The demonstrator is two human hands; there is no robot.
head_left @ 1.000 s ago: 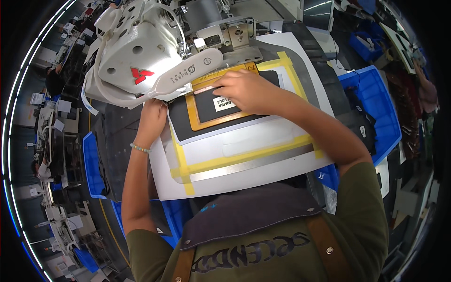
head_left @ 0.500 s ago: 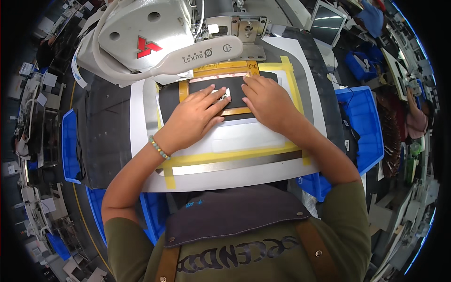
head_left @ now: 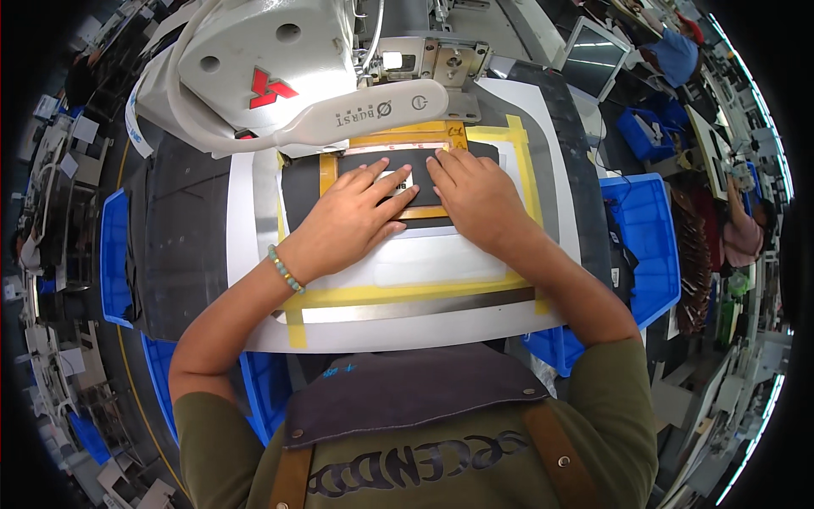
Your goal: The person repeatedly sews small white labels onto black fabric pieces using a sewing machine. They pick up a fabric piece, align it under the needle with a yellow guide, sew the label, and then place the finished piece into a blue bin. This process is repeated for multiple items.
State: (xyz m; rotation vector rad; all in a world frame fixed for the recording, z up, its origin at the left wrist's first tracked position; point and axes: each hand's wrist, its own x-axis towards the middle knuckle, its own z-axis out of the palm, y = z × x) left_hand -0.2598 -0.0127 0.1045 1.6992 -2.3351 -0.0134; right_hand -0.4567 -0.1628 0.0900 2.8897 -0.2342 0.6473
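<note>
My left hand [head_left: 346, 222] lies flat with its fingers apart on black fabric [head_left: 301, 188], beside a small white label [head_left: 406, 181]. Some of the label is covered by those fingers. On the label's other side rests my right hand [head_left: 482, 202], fingers stretched out on the fabric and over the near edge of an amber frame [head_left: 328, 176]. The frame surrounds the middle of the fabric, under a white sewing machine head [head_left: 246, 72]. The needle area is hidden behind a pale lamp arm [head_left: 365, 110].
Yellow tape [head_left: 407, 293] borders the white work sheet [head_left: 390, 338], with a metal strip [head_left: 415, 307] along its near side. Blue bins [head_left: 657, 254] flank the table. A screen [head_left: 593, 53] stands at the far right, with other people working beyond.
My right hand has slid slightly left, nearer the label. My left hand stays in nearly the same place on the fabric. The whole view has shifted a little.
</note>
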